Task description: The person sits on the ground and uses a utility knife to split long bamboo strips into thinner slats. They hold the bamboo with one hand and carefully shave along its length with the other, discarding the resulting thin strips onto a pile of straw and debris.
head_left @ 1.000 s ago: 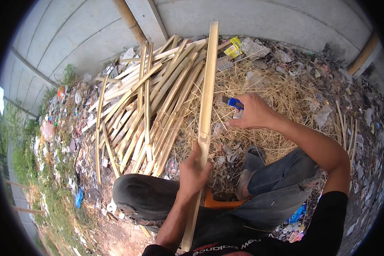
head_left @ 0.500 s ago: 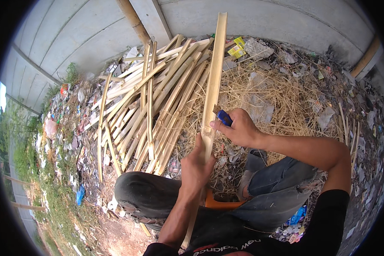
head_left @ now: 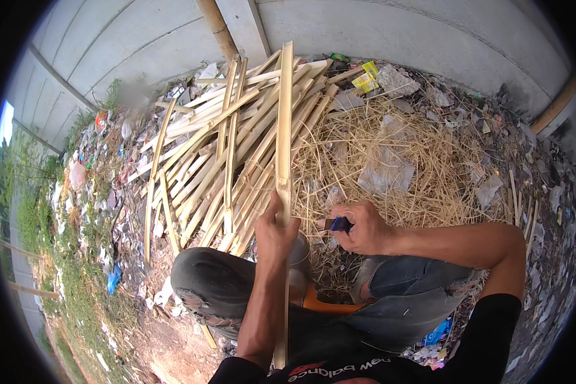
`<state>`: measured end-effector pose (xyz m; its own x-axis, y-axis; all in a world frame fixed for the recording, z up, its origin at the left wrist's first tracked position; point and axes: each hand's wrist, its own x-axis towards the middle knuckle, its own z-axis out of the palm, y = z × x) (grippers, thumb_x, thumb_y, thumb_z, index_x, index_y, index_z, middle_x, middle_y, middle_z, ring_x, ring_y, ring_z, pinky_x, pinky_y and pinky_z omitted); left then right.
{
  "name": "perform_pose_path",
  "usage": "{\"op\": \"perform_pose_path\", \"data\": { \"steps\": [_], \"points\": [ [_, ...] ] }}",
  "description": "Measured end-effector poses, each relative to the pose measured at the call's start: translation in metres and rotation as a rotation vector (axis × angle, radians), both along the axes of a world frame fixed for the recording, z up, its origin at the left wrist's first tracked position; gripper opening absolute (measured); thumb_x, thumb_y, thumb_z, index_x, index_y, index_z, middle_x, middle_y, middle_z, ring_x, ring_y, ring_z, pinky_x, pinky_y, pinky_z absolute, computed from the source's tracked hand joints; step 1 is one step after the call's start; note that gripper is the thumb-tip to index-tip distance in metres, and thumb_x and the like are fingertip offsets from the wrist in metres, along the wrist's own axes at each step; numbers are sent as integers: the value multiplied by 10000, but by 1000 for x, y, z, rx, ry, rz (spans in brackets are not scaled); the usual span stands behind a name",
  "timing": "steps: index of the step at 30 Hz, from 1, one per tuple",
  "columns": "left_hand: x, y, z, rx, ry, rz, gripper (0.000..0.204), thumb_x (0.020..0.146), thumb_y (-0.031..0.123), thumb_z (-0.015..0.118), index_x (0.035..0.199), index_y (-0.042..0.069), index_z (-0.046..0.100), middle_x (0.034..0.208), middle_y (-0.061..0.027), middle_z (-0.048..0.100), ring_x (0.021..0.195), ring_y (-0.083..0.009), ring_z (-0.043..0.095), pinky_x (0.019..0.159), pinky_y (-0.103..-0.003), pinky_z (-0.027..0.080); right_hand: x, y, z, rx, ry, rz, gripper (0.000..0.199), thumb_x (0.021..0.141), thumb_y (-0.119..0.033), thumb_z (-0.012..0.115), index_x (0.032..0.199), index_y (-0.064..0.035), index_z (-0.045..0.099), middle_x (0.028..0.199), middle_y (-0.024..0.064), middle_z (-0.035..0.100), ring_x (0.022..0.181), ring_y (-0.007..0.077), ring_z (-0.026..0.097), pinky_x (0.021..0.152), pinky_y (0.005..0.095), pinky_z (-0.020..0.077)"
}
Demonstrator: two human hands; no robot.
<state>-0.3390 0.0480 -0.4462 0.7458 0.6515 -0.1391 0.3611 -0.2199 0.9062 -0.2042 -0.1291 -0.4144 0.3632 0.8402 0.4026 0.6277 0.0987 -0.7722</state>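
Note:
My left hand (head_left: 276,233) grips a long pale bamboo strip (head_left: 284,128) that runs from near my lap up toward the wall, almost upright in the picture. Just right of the strip, my right hand (head_left: 363,227) is closed on a small knife with a blue handle (head_left: 340,224); its blade end points toward the strip and lies close to it. Both forearms come in from below, above my bent knees in dark trousers.
A heap of split bamboo strips (head_left: 230,147) lies ahead and left. Straw-like shavings (head_left: 397,153) cover the ground to the right. Litter and scraps lie along the grey concrete wall (head_left: 377,32), with a bamboo pole (head_left: 216,29) leaning on it. Grass (head_left: 38,211) at far left.
My right hand with the knife has drawn back down along the strip toward my body, from well up the strip to level with my left hand. The strip has stayed nearly upright.

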Motion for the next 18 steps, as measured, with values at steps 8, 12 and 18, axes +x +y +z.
{"op": "perform_pose_path", "data": {
  "steps": [8,12,18],
  "points": [
    [-12,-13,9,-403,-322,-54,667,967,154,692,1475,-161,399,1377,-230,576,1192,-209,602,968,-306,495,23,7,35,-251,225,-146,375,912,-297,748,685,-26,623,534,16,536,495,95,485,469,310,375],
    [-5,-27,13,-405,-170,-32,569,1038,193,621,1492,-96,436,1087,-79,689,892,-102,618,760,-251,496,24,8,17,-210,385,-46,361,905,-370,765,803,-26,729,551,-4,542,529,77,484,500,291,386],
    [3,-34,7,-286,-300,-34,520,1032,255,618,1449,-44,533,748,23,588,573,-43,479,475,-219,368,20,10,28,-406,163,83,199,918,-203,772,968,-11,762,641,63,666,603,115,648,568,284,494]
  ]
}}
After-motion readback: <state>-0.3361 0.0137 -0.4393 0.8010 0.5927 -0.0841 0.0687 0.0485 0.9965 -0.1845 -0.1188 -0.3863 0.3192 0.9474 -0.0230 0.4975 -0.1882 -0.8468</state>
